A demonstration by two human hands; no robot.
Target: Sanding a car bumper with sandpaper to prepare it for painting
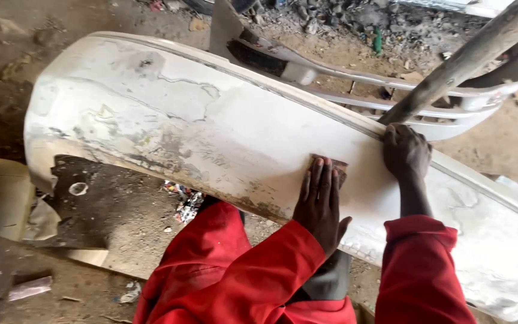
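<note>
There is a single view, from a camera worn on the person's head. It looks steeply down and forward over the person's own red sleeves (253, 282), which enter from the bottom edge. It sits close: the white car bumper (169, 114) fills most of the frame, running from the upper left to the lower right, with the left hand (319, 201) and the right hand (406, 150) near the middle. Past the bumper's far edge the view reaches dirt ground (343, 48) strewn with rubble along the top. No second view shares the scene.
</note>
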